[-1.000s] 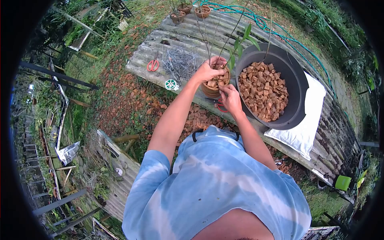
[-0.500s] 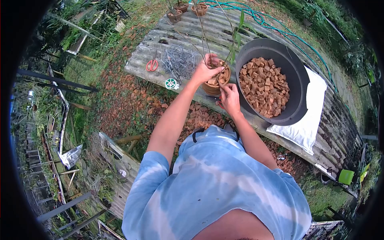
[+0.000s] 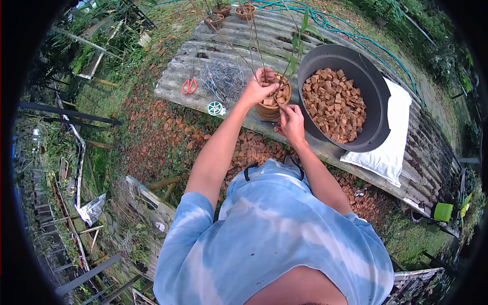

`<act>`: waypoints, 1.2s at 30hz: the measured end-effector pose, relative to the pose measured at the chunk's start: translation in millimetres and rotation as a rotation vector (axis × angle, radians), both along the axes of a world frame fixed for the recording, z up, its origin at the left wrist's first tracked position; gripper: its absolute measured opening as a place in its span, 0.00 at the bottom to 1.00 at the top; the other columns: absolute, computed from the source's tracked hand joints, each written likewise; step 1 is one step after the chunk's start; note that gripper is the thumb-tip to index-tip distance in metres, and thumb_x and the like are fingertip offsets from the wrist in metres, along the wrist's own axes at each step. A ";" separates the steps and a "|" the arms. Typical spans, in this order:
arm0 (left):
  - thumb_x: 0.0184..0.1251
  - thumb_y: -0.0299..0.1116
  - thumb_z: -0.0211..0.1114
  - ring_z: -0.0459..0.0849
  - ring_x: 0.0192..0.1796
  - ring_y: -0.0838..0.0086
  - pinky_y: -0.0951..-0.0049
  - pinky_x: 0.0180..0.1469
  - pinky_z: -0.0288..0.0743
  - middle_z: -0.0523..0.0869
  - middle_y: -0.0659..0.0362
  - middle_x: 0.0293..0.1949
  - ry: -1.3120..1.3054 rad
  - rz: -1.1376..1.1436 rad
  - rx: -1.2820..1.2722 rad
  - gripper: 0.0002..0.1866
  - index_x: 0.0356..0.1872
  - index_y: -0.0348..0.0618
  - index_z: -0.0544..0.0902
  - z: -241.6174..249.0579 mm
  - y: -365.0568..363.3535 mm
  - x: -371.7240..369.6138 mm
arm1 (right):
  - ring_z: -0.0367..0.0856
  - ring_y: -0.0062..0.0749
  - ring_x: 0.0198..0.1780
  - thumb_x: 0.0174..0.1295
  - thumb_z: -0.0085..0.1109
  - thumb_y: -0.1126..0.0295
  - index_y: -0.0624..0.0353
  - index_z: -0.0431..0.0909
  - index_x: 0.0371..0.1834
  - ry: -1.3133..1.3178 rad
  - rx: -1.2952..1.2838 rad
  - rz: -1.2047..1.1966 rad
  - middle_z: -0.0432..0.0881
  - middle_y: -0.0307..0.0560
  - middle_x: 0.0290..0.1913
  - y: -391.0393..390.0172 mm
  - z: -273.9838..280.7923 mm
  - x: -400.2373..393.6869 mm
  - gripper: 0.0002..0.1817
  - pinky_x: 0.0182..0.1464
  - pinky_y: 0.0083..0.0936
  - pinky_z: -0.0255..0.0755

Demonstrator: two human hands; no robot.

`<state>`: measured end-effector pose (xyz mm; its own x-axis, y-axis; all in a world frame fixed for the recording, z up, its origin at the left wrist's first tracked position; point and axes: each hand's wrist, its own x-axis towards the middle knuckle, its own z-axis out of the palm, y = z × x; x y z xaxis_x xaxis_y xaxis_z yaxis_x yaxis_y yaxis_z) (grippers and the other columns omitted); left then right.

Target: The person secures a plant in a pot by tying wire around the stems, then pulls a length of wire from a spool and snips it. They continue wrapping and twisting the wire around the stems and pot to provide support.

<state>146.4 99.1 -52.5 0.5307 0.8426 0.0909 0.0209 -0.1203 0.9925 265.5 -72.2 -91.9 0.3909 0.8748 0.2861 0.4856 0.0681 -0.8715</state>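
Note:
A clay pot [image 3: 268,113] with brown chunks in it stands near the bench's front edge. Thin plant stems [image 3: 258,53], one bearing green leaves, rise out of it. My left hand [image 3: 258,89] is closed at the base of the stems, thumb stretched over the chunks. At the pot's near right rim, my right hand [image 3: 292,123] is closed in a pinch; what lies between its fingertips is too small to make out. Partly hidden beside that hand is a red-handled tool [image 3: 278,129]. To the right, a large black tub [image 3: 377,109] holds many brown cubed chunks [image 3: 334,104].
On the corrugated bench [image 3: 178,66] lie red-handled scissors [image 3: 189,86], a pile of grey wire pieces [image 3: 222,79] and a green-and-white reel [image 3: 215,108]. A white sack [image 3: 399,122] lies under the tub. Small potted plants [image 3: 214,21] and a green hose [image 3: 351,31] are behind.
The view has shifted slightly, so the bench and its things sit a little differently in frame. Both hands stay at the pot in nearly the same pose.

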 end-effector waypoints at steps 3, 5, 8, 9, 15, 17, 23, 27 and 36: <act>0.60 0.27 0.83 0.84 0.58 0.74 0.73 0.59 0.80 0.84 0.58 0.55 -0.022 -0.009 -0.012 0.34 0.64 0.41 0.73 -1.7 0.1 -2.7 | 0.87 0.42 0.44 0.70 0.63 0.78 0.60 0.88 0.55 0.009 0.022 0.003 0.81 0.53 0.48 -0.8 -0.9 -1.5 0.13 0.39 0.32 0.85; 0.58 0.28 0.84 0.83 0.58 0.74 0.73 0.59 0.80 0.83 0.58 0.55 0.014 -0.010 0.015 0.35 0.64 0.42 0.73 -2.3 0.4 -3.8 | 0.86 0.42 0.45 0.70 0.63 0.78 0.61 0.87 0.54 -0.012 0.088 -0.003 0.81 0.54 0.49 -0.3 -10.9 -1.5 0.12 0.39 0.33 0.86; 0.56 0.28 0.86 0.83 0.58 0.74 0.73 0.59 0.80 0.82 0.58 0.54 0.037 -0.014 0.017 0.37 0.64 0.41 0.72 -1.8 1.8 -3.0 | 0.85 0.42 0.46 0.71 0.63 0.77 0.64 0.86 0.53 -0.034 0.121 -0.032 0.80 0.54 0.49 -1.0 -16.0 -0.1 0.11 0.38 0.32 0.86; 0.55 0.29 0.86 0.83 0.58 0.74 0.72 0.59 0.80 0.82 0.58 0.54 0.040 -0.017 0.011 0.38 0.64 0.41 0.72 -2.2 1.9 -2.8 | 0.85 0.43 0.46 0.71 0.62 0.77 0.65 0.86 0.53 -0.039 0.120 -0.046 0.80 0.54 0.49 -2.6 -14.8 -0.5 0.10 0.37 0.31 0.87; 0.50 0.38 0.90 0.82 0.50 0.78 0.74 0.53 0.77 0.83 0.63 0.49 -0.006 0.042 0.007 0.38 0.59 0.43 0.75 -2.8 -2.0 1.1 | 0.84 0.45 0.46 0.72 0.61 0.77 0.66 0.82 0.53 -0.011 0.089 -0.112 0.75 0.58 0.52 -13.9 -12.4 -3.3 0.10 0.38 0.31 0.87; 0.51 0.37 0.89 0.82 0.50 0.78 0.74 0.52 0.77 0.83 0.63 0.48 -0.011 0.052 0.029 0.36 0.58 0.43 0.75 -6.2 -1.8 3.1 | 0.83 0.48 0.47 0.72 0.60 0.77 0.66 0.80 0.54 -0.034 0.080 -0.116 0.74 0.59 0.53 -15.7 -13.5 -5.7 0.10 0.38 0.34 0.86; 0.56 0.34 0.86 0.83 0.48 0.78 0.75 0.50 0.79 0.84 0.62 0.46 -0.027 0.090 0.015 0.32 0.56 0.42 0.75 -9.8 0.5 7.5 | 0.80 0.59 0.46 0.71 0.58 0.78 0.69 0.75 0.50 -0.246 0.043 -0.082 0.72 0.64 0.51 -26.2 -1.7 -2.2 0.08 0.46 0.47 0.79; 0.59 0.32 0.84 0.84 0.47 0.77 0.75 0.49 0.79 0.84 0.61 0.46 0.013 0.111 0.022 0.29 0.57 0.40 0.75 -6.2 -1.1 7.3 | 0.77 0.63 0.47 0.69 0.59 0.79 0.70 0.72 0.48 -0.263 -0.017 -0.102 0.71 0.66 0.49 -34.3 2.3 0.6 0.09 0.49 0.50 0.76; 0.64 0.34 0.81 0.85 0.48 0.74 0.72 0.52 0.82 0.85 0.58 0.47 -0.023 0.126 0.014 0.28 0.58 0.37 0.74 -13.7 1.9 5.5 | 0.76 0.66 0.48 0.69 0.58 0.76 0.70 0.70 0.44 -0.441 -0.145 -0.161 0.70 0.67 0.48 -53.5 14.1 -4.7 0.09 0.52 0.54 0.74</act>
